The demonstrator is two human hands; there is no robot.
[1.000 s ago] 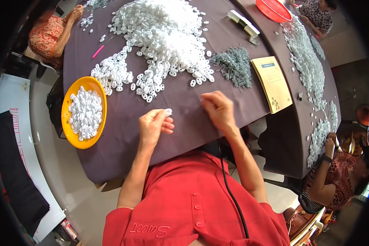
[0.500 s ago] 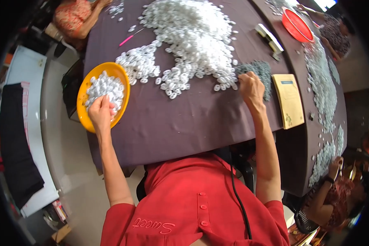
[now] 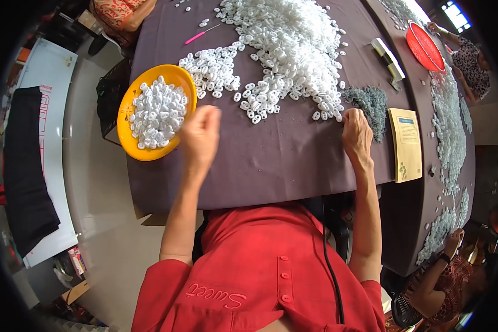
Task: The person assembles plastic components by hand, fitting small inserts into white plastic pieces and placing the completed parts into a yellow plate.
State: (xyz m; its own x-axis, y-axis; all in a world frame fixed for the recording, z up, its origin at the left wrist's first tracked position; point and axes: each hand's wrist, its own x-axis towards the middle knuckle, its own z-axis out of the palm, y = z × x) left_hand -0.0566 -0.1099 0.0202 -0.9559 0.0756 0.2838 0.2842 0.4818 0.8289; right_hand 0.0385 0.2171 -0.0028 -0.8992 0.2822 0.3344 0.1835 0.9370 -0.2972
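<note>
My left hand (image 3: pixel 200 133), slightly smeared by motion, is over the table just right of an orange-yellow oval bowl (image 3: pixel 126 130). Its fingers are curled together; what they hold, if anything, is hidden. Small white oval pieces with two holes (image 3: pixel 157 113) fill the bowl. A small group of the same pieces (image 3: pixel 213 69) lies beside its rim. Against the near left edge of a tangled dark grey heap (image 3: pixel 371 105), possibly cut strings, my right hand (image 3: pixel 358 133) is closed with fingertips pinched. I cannot make out anything between them.
A large white heap (image 3: pixel 290 44) covers the far middle of the brown-covered table (image 3: pixel 271 160). A pink-handled hook tool (image 3: pixel 199 36) lies far left. A yellow booklet (image 3: pixel 406 144) and a pale block-like object (image 3: pixel 387 60) lie right. Beyond are a red basket (image 3: pixel 425 47) and other people.
My left hand has come out of the bowl and moved right, over the table. My right hand stays by the grey heap, slightly lower along its edge. The whole view has shifted a little.
</note>
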